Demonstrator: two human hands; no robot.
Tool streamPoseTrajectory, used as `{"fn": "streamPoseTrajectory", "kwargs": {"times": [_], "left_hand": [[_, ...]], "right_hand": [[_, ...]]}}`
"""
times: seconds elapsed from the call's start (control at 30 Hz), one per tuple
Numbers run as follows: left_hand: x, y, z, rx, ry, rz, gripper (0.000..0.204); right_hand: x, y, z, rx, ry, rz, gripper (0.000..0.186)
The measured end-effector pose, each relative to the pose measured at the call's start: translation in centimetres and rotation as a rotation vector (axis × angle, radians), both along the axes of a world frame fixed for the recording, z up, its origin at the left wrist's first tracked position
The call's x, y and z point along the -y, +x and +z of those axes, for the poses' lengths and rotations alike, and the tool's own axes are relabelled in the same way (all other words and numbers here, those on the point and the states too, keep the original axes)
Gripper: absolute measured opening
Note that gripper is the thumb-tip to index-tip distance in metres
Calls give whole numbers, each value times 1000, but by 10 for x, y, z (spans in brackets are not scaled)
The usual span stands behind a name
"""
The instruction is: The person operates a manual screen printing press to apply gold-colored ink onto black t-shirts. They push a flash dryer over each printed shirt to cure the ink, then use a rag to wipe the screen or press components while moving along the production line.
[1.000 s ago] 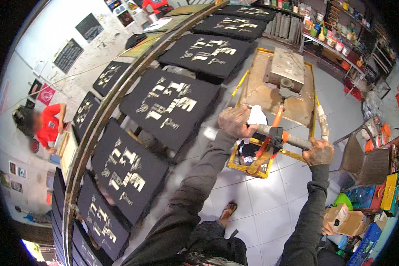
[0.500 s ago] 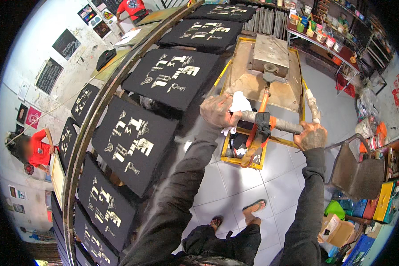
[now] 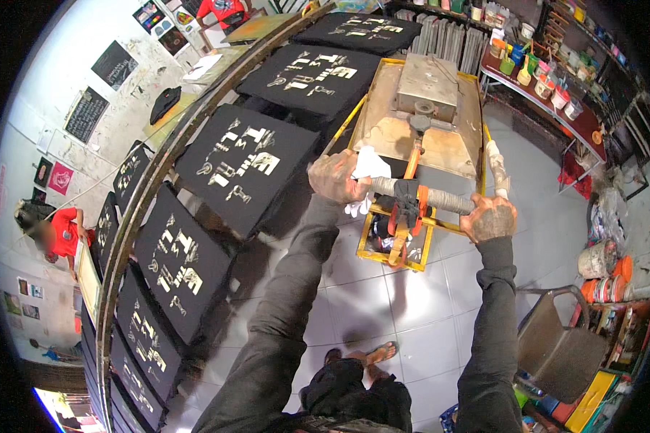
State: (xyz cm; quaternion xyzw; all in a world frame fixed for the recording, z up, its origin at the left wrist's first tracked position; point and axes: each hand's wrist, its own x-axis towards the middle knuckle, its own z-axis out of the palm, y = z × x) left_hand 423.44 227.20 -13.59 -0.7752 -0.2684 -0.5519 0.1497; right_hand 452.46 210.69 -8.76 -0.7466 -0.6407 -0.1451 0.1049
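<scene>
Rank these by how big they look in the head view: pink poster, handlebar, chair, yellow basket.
1. Chair
2. Yellow basket and handlebar: too close to rank; the first looks taller, the second wider.
3. Pink poster, which hangs farther off, so its real size is unsure.

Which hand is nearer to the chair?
Right. The right hand, at the right end of the bar, is left of the chair; the left hand, at the left end, is farther left.

Arms (image 3: 282,312) extend forward; left hand (image 3: 335,177) and right hand (image 3: 490,218) are curled.
</scene>
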Motion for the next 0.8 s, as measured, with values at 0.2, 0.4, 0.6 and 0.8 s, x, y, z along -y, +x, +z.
{"fn": "streamPoseTrajectory", "kwargs": {"times": [0.2, 0.4, 0.6, 0.8], "left_hand": [[-65, 70, 4, 36, 113, -8, 20], [-121, 119, 0, 13, 71, 31, 24], [-165, 179, 5, -49, -17, 70, 44], [-223, 235, 5, 6, -18, 96, 59]], "right_hand": [[-70, 73, 7, -23, -29, 17, 29], [-138, 138, -1, -7, 51, 109, 28], [-187, 192, 13, -44, -44, 120, 26], [-259, 260, 17, -101, -50, 191, 24]]}}
